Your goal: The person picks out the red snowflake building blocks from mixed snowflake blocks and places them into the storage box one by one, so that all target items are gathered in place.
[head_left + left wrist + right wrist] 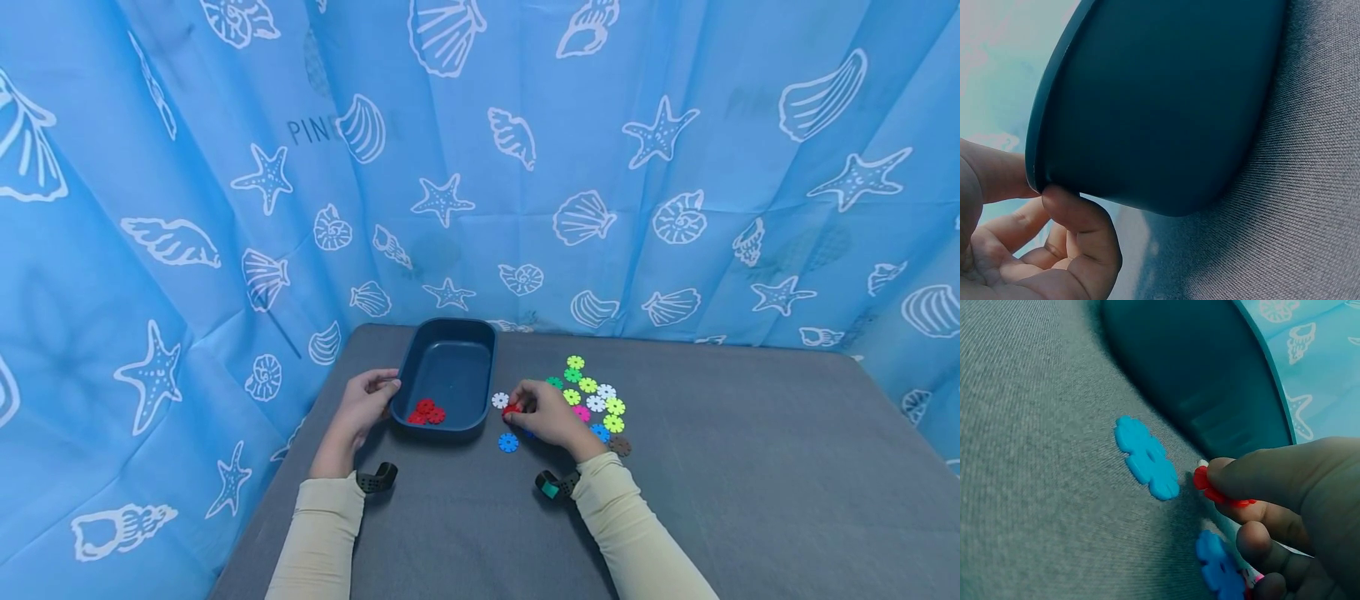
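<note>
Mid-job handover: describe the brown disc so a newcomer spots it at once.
On the grey table, find the dark blue tray, then the scatter of notched discs to its right. At the scatter's near right corner, just beyond the right cuff, lies the brown disc. It is the only brown one in view; its nearest neighbours are blue and yellow-green.

Red disc point(1201, 479), pinched, near blue tray point(453, 372)
</note>
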A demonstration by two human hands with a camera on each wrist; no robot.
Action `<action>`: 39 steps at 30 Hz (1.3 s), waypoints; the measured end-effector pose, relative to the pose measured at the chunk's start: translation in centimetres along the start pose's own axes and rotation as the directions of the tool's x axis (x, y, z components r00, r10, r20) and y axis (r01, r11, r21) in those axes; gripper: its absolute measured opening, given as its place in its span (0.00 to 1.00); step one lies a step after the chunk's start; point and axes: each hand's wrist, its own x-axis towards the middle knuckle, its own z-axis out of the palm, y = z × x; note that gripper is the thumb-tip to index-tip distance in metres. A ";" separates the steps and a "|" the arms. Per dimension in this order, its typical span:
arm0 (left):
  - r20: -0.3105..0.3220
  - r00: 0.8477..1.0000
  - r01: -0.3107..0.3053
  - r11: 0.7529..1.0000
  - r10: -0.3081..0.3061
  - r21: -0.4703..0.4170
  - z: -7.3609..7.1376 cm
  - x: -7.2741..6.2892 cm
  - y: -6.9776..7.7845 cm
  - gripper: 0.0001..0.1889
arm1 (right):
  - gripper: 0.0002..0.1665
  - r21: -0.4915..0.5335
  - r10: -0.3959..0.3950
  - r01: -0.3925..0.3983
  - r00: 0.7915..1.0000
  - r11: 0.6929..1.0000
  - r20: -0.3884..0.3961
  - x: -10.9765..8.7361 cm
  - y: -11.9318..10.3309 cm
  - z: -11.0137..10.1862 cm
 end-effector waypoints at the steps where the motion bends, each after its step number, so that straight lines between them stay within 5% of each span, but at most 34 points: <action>1: -0.001 1.000 -0.001 1.000 0.001 0.000 0.0 0.0 0.0 0.21 | 0.07 0.006 -0.003 0.003 1.000 1.000 0.002 0.0 0.0 0.0; 13: -0.002 1.000 0.002 1.000 -0.002 -0.003 0.0 0.0 0.0 0.21 | 0.06 0.012 -0.006 0.007 1.000 1.000 -0.015 0.0 -0.2 -0.3; 26: -0.001 1.000 -0.007 1.000 0.007 0.002 0.0 0.0 -0.1 0.21 | 0.06 0.026 -0.017 0.020 0.992 0.999 -0.121 -0.2 -1.4 -0.9; 39: 0.001 1.000 -0.011 1.000 0.011 0.006 0.1 0.0 0.0 0.21 | 0.08 0.145 -0.035 0.068 0.976 0.987 -0.215 -0.3 -2.7 -1.8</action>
